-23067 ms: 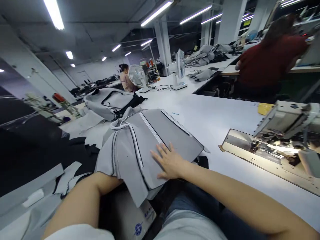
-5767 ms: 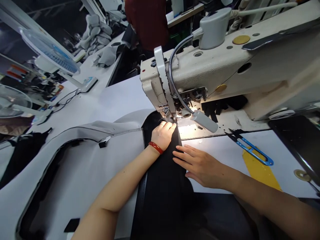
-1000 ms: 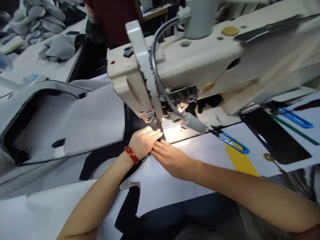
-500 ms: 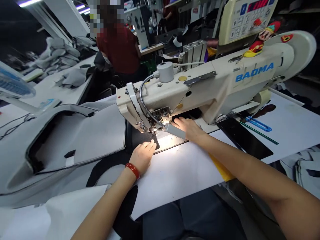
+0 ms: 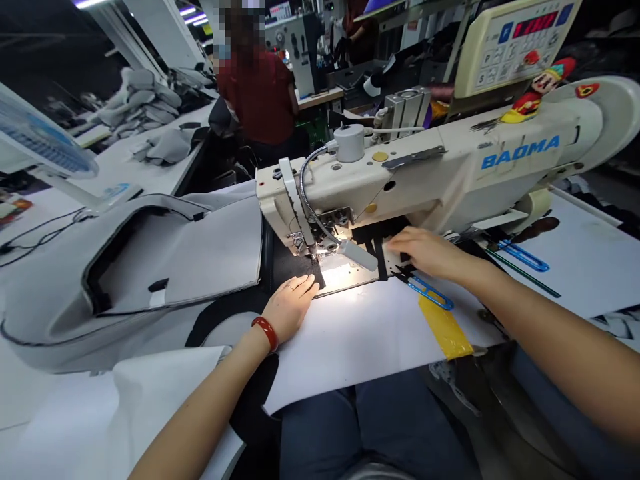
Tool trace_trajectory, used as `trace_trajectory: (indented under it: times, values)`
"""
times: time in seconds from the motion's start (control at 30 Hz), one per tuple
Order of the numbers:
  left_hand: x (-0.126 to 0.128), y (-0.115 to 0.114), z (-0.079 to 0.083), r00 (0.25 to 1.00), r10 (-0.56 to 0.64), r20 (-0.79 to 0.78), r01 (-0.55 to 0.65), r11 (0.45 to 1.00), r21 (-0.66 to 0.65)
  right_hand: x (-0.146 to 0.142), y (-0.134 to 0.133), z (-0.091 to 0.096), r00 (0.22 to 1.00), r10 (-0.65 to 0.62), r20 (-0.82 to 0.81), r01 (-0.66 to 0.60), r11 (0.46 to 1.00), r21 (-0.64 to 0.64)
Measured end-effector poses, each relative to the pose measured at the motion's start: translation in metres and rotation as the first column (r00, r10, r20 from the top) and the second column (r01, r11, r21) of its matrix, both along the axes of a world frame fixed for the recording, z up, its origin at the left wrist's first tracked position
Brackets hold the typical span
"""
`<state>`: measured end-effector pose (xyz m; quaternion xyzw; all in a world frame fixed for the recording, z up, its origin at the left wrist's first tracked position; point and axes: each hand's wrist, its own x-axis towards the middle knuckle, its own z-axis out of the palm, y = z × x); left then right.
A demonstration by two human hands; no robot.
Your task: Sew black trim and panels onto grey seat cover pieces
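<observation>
My left hand (image 5: 290, 307) lies flat, fingers stretched forward, on a black fabric piece (image 5: 295, 270) beneath the sewing machine's needle area. This piece adjoins a large grey padded cover (image 5: 210, 260) with black edging. To the right of the lit needle plate (image 5: 345, 275), my right hand (image 5: 420, 250) has its fingers curled together at a narrow black strip (image 5: 381, 260); its grip is partly hidden. Just below that hand, blue-handled thread snips (image 5: 433, 295) rest near the bed's edge. The sewing machine (image 5: 370, 177) stands over the work, its small lamp (image 5: 359, 255) shining down.
A desk fan (image 5: 45, 137) stands at the left. More blue snips (image 5: 525, 255) and a green stick (image 5: 523, 272) lie on the right. Yellow tape (image 5: 445, 327) marks the table's front edge. Grey pieces (image 5: 145, 100) are piled behind; a person (image 5: 257, 93) faces away.
My right hand has moved right from behind the lamp, and a black strip now shows at its fingertips. My left hand stays on the black piece, fingers flatter. The view has shifted slightly.
</observation>
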<state>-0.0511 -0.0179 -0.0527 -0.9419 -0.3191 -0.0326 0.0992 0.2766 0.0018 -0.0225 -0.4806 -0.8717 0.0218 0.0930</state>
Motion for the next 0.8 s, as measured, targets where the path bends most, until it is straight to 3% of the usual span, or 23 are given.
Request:
trace_trajectory:
  times: [0.07, 0.13, 0.2, 0.27, 0.3, 0.33, 0.4, 0.43, 0.5, 0.53, 0.6, 0.63, 0.7, 0.8]
  values:
    - [-0.003, 0.0, 0.0, 1.0, -0.009, 0.021, 0.009, 1.0, -0.023, 0.011, -0.013, 0.004, 0.981, -0.107, -0.164, 0.135, 0.977, 0.167]
    - [-0.003, 0.0, 0.0, 0.998, -0.002, 0.062, 0.004, 0.999, -0.032, 0.013, -0.034, 0.01, 0.908, -0.219, -0.356, 0.332, 0.896, 0.296]
    - [0.001, -0.002, 0.002, 0.989, -0.015, 0.146, 0.021, 0.999, -0.035, 0.002, -0.061, 0.018, 0.808, -0.235, -0.54, 0.44, 0.85, 0.29]
    - [0.011, -0.007, 0.006, 0.962, -0.08, 0.26, 0.091, 0.995, -0.032, -0.021, -0.09, 0.023, 0.705, -0.148, -0.694, 0.32, 0.939, 0.124]
    - [0.018, -0.011, 0.01, 0.939, -0.124, 0.32, 0.138, 0.99, -0.02, -0.036, -0.102, 0.023, 0.645, -0.107, -0.757, 0.154, 0.988, -0.008]
    - [0.025, -0.017, 0.014, 0.91, -0.168, 0.378, 0.183, 0.983, -0.004, -0.051, -0.112, 0.022, 0.581, -0.104, -0.807, -0.04, 0.987, -0.156]
    - [0.039, -0.03, 0.022, 0.836, -0.273, 0.475, 0.3, 0.954, 0.021, -0.077, -0.125, 0.014, 0.469, -0.239, -0.85, -0.29, 0.867, -0.404]
    - [0.045, -0.038, 0.027, 0.792, -0.335, 0.511, 0.377, 0.926, 0.023, -0.087, -0.126, 0.007, 0.433, -0.344, -0.833, -0.325, 0.803, -0.5]
    - [0.052, -0.055, 0.034, 0.707, -0.435, 0.558, 0.525, 0.851, -0.001, -0.097, -0.119, -0.008, 0.394, -0.516, -0.761, -0.262, 0.73, -0.631]
    - [0.052, -0.062, 0.036, 0.682, -0.456, 0.572, 0.574, 0.818, -0.031, -0.096, -0.112, -0.015, 0.404, -0.557, -0.725, -0.182, 0.728, -0.661]
    - [0.05, -0.072, 0.038, 0.689, -0.414, 0.595, 0.586, 0.802, -0.12, -0.083, -0.095, -0.026, 0.489, -0.56, -0.668, 0.091, 0.795, -0.6]
    - [0.048, -0.075, 0.037, 0.708, -0.366, 0.603, 0.563, 0.808, -0.171, -0.073, -0.086, -0.029, 0.553, -0.55, -0.625, 0.261, 0.827, -0.497]
    - [0.042, -0.076, 0.034, 0.743, -0.284, 0.606, 0.516, 0.82, -0.248, -0.048, -0.069, -0.034, 0.681, -0.553, -0.481, 0.508, 0.829, -0.235]
    - [0.037, -0.071, 0.027, 0.762, -0.24, 0.601, 0.476, 0.837, -0.269, -0.01, -0.052, -0.04, 0.776, -0.563, -0.283, 0.571, 0.819, -0.062]
